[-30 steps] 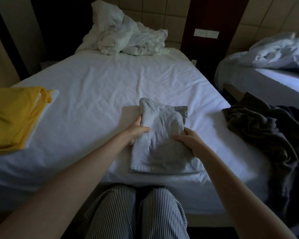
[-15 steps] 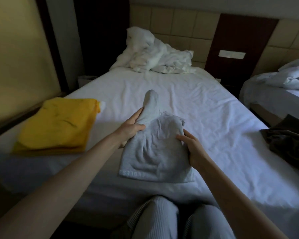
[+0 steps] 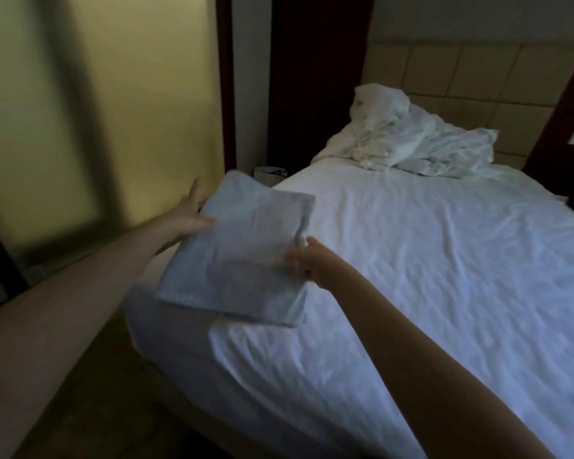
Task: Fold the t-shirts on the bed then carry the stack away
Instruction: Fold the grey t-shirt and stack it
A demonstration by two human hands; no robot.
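**Transfer of a Folded T-Shirt: Grip and Inventory**

Head view. We held the folded t-shirt [image 3: 242,253] in the air over the near left corner of the bed [image 3: 411,276], with both arms stretched out. The left hand [image 3: 189,217] gripped its left edge, thumb on top and fingers going underneath, one finger pointing up past the cloth. The right hand [image 3: 307,263] pinched the right edge with curled fingers. Motion blur hid the detail of that grip.

We judged the step in hand to be setting this folded piece down to the left. No stack showed in this view, so we could not confirm the destination. To do the step well, we needed to:

- hold both edges at the same height, so the layers did not slide open;
- lower the shirt flat, not one edge first;
- release both hands only once the cloth lay fully supported, because part of it overhung the mattress edge.

Count in view: one folded t-shirt, two hands, one bed and one heap of crumpled bedding [image 3: 411,144] at the far end. We saw no unfolded shirts.
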